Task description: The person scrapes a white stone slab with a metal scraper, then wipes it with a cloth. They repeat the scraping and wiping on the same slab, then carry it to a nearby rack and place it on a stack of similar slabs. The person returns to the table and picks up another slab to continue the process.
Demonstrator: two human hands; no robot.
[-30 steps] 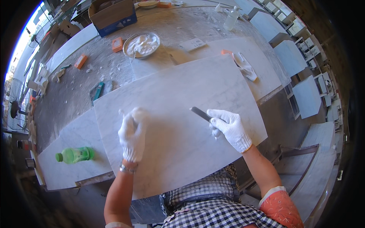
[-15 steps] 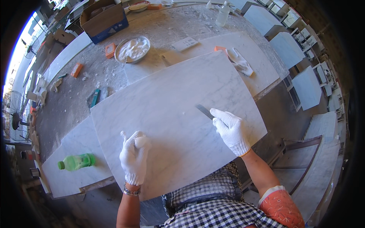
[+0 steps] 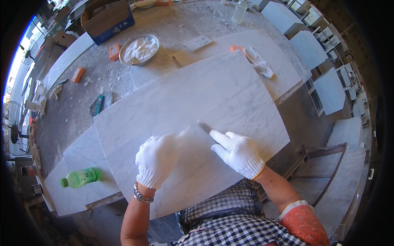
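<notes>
Across a dusty grey worktable lies a grey-veined marble slab, its near edge reaching the checked apron at five o'clock. Clockwise from the slab's middle, a limp white glove lies between one and two, pale panels stand in a row toward three, a green bottle rests on its side at eight, a wire fan stands at nine, and a metal bowl of white paste sits at eleven, with a cardboard box beyond it.

Over the slab at four o'clock, the gloved right hand grips a narrow dark tool, index finger extended along it; the rest of the tool is hidden by the hand. At seven, the gloved left hand has its fingers blurred toward the tool's tip; whether they hold anything or touch the slab, I cannot tell. The upper edge cuts off the box, and the far room is too small and warped to make out.
</notes>
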